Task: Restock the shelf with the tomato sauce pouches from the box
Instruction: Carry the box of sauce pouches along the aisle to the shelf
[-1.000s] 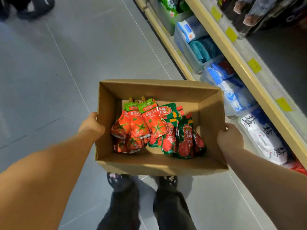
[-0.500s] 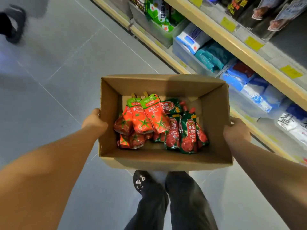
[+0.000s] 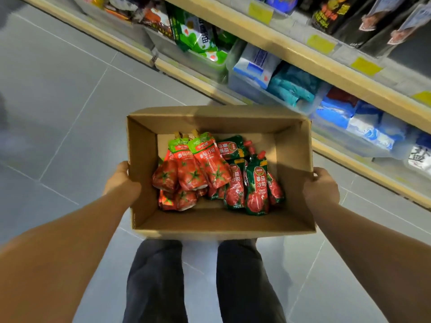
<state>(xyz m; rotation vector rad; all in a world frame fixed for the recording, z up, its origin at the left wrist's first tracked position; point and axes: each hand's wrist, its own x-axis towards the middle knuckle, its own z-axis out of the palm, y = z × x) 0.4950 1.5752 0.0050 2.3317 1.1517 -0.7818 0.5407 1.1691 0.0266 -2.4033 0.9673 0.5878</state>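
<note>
An open cardboard box [image 3: 219, 223] is held level in front of me, above my legs. My left hand [image 3: 122, 183] grips its left wall and my right hand [image 3: 320, 186] grips its right wall. Inside lie several tomato sauce pouches: red ones with light green tops [image 3: 193, 166] on the left and red ones with dark green tops [image 3: 256, 187] on the right, piled loosely. The shelf [image 3: 303, 52] runs diagonally across the upper right, with yellow price tags along its wooden edge.
The lower shelf holds clear bins with green bags [image 3: 198, 38], blue and white packs [image 3: 258, 64] and teal packs [image 3: 293, 87]. Dark packets [image 3: 363, 17] stand on the shelf above. Grey tiled floor [image 3: 58, 101] lies to the left. My dark trousers [image 3: 200, 283] are below the box.
The view has swung toward the shelf, which now fills more of the upper right. Both hands keep the same hold on the box; the pouches have not shifted.
</note>
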